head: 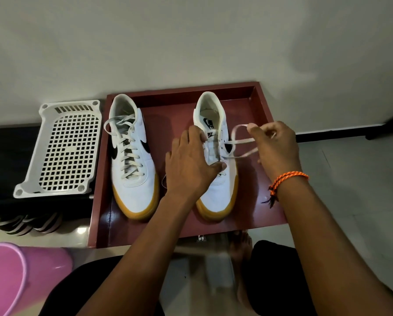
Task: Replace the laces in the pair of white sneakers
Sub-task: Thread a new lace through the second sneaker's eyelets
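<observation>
Both bare forearms reach forward from the bottom of the view. The left hand (191,165) lies palm down, back toward the camera, its fingers spread and fairly straight, fingertips pointing away and the thumb stretched out to the right. The right hand (276,147) is raised a little to the right of it, fingers curled inward and pinching a lace (242,141). The right wrist carries an orange band (286,181).

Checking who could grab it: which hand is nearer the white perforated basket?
Left. The left hand rests on the right-side sneaker, closer to the basket; the right hand pulls lace farther away.
</observation>
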Available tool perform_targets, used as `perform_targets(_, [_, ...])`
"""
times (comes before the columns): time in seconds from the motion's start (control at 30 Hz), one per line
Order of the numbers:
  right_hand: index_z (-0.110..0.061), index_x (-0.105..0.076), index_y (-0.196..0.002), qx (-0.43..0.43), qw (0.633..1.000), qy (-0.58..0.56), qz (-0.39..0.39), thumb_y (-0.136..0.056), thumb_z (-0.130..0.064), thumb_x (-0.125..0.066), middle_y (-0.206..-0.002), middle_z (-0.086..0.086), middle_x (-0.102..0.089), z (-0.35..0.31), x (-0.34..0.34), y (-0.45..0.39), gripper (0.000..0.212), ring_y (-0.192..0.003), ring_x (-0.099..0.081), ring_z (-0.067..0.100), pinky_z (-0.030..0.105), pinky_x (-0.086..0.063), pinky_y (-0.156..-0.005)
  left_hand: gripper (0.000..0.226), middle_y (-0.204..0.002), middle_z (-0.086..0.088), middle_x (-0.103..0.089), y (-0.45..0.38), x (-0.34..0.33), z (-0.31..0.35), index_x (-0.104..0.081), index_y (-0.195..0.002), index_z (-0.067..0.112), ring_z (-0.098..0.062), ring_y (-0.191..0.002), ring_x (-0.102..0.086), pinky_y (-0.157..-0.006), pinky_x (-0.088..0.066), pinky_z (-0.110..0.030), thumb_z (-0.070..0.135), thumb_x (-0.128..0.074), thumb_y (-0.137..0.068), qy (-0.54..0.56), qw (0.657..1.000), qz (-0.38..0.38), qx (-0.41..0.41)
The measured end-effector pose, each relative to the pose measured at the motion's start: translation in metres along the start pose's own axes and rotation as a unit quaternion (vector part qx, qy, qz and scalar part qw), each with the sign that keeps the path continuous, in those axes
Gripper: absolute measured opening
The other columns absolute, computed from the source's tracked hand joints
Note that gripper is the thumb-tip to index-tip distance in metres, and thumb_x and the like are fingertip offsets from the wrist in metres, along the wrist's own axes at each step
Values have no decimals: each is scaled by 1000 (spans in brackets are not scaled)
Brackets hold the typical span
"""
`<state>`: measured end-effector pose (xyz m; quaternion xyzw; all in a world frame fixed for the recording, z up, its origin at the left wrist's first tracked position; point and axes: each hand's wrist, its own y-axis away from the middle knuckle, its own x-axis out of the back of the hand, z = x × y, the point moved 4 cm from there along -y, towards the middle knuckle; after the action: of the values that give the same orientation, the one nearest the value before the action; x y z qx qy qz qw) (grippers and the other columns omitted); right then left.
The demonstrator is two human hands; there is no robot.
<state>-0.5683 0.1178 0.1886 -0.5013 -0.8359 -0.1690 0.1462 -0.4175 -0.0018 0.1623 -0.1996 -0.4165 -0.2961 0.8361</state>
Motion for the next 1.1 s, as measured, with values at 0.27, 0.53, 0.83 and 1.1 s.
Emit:
perform_targets(0.27, [-17, -55, -104, -34, 991, 119, -49, -88, -19, -42, -99, 17, -71, 13, -6, 1, 21, -82, -73, 33, 47, -64, -82, 66, -96, 13, -56, -1, 3, -7, -40, -104, 30, -19, -97, -50, -81, -44, -43, 72, -82, -75, -26, 998, -32, 40])
perform_targets(0.53, [-18, -65, -113, 123, 982, 90, -111, -109, -12, -48, -79, -2, -74, -9, -28, 15, 19, -53, -61, 10, 36, -59, -59, 38, -81, 4, -65, 0, 3, -16, -54, -88, 25, -28, -82, -63, -80, -55, -48, 62, -62, -88, -1, 998, -19, 64])
perform_targets(0.83, [-29, -71, -83, 226, 953, 191, -58, -86, -23, -80, -98, -17, -59, -12, -46, 25, 11, -86, -59, 3, 43, -58, -74, 48, -78, 0, -65, 4, 10, -10, -53, -80, 24, -30, -78, -63, -79, -56, -49, 71, -55, -84, -31, 995, -41, 81])
perform_targets(1.1, [-23, -82, -81, 275, 889, 362, -50, -82, -19, -83, -153, -6, -47, -16, -59, 34, 4, -129, -46, 23, 41, -54, -85, 16, -77, 13, -70, -1, 21, -21, -69, -82, 30, -11, -78, -68, -71, -55, -34, 45, -69, -87, 74, 988, -63, 120])
